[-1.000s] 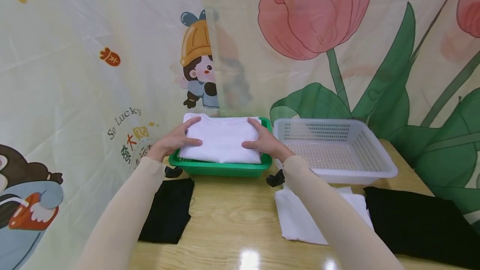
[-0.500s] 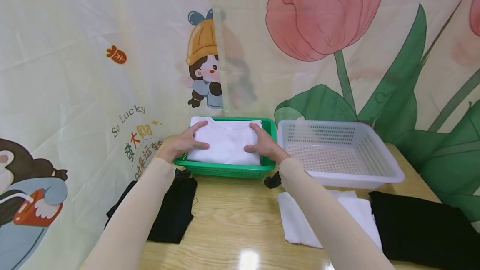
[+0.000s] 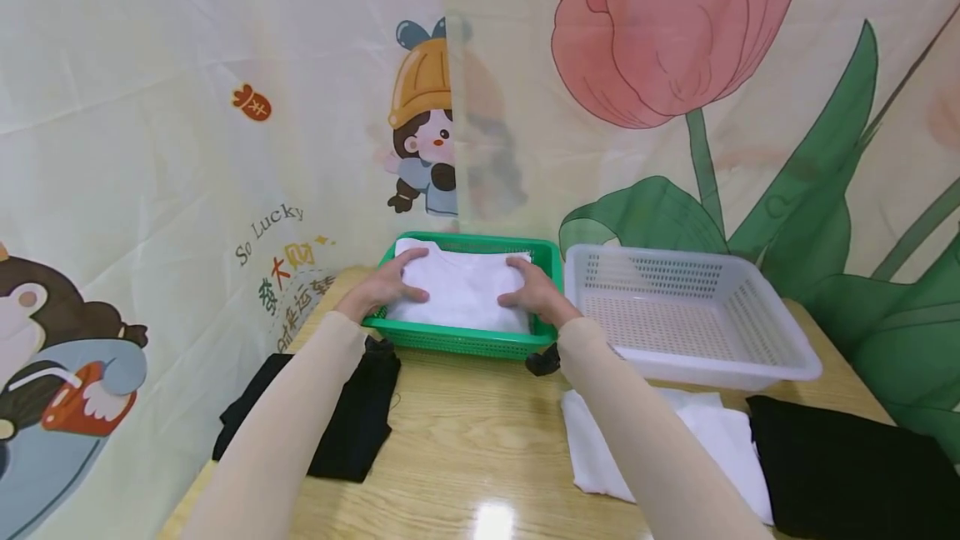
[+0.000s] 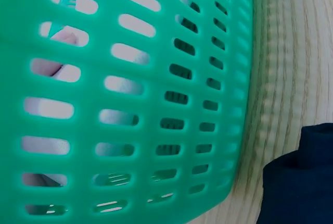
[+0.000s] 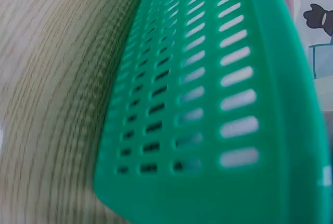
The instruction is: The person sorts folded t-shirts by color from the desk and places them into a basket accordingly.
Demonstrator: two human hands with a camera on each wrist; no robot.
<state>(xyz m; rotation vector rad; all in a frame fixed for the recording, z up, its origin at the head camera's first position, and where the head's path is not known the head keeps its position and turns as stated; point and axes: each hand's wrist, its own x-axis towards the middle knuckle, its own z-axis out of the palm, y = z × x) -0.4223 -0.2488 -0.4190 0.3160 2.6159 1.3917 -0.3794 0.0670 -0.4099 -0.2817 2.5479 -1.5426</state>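
Note:
A folded white T-shirt [image 3: 465, 290] lies inside the green slotted basket [image 3: 457, 335], its neckline toward the back. My left hand [image 3: 390, 283] grips the shirt's left side, and my right hand [image 3: 536, 290] grips its right side. On both hands the thumb and a finger rest on the top face, while the other fingers are hidden at the sides. The left wrist view is filled by the basket's wall [image 4: 80, 156], with white cloth [image 4: 49, 108] showing through slots. The right wrist view also shows the slotted wall [image 5: 208, 193] from outside, close to the table.
Right of the green basket stands a larger white slotted basket [image 3: 720, 369]. In front of it lie a folded white garment [image 3: 731, 444], partly under my right sleeve, and a folded black cloth [image 3: 847, 465]. Another black cloth [image 3: 363, 423] lies at the left. A printed curtain [image 3: 337, 107] hangs behind.
Both hands have lowered the white T-shirt from above the rim down into the green basket. The head view has shifted slightly left.

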